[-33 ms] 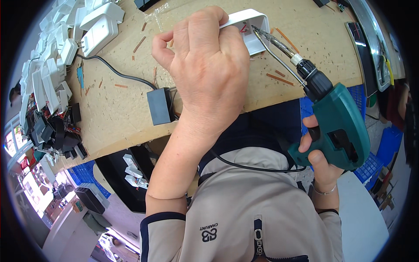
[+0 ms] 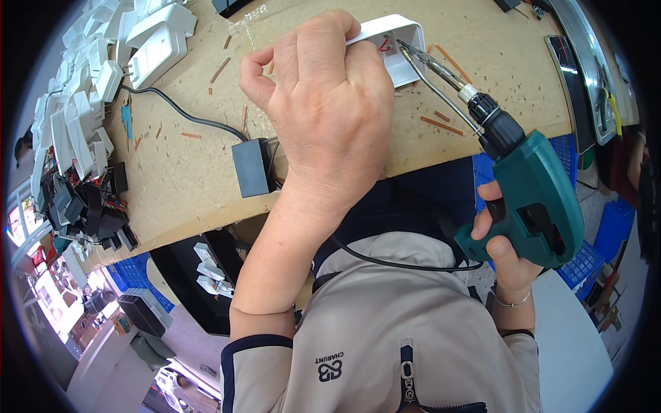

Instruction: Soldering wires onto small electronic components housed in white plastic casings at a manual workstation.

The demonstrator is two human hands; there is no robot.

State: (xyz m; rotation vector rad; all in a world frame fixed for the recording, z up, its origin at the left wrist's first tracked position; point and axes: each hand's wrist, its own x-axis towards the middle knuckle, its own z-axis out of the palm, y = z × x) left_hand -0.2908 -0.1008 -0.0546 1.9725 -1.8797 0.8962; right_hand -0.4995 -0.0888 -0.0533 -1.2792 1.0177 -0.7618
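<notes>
My left hand [image 2: 334, 103] is closed round a white plastic housing [image 2: 406, 31] at the far side of the table, its open end turned right. Inside the housing a short red wire [image 2: 383, 45] shows; the rest of the inside is hidden by my hand. On the right, my right hand [image 2: 506, 251] grips a green soldering gun [image 2: 544, 186] by its handle, one finger by the black trigger. The gun's tip and the thin bent metal tube beside it reach into the housing's open end. Whether the tip touches anything there I cannot tell.
White plastic housings [image 2: 158, 55] pile up at the left, with black modules [image 2: 86, 210] heaped nearer me. A black box [image 2: 250, 168] with a cable lies left of my forearm. Brown sticks [image 2: 441, 124] are scattered over the table [image 2: 179, 165]. A dark tray [image 2: 571, 89] stands far right.
</notes>
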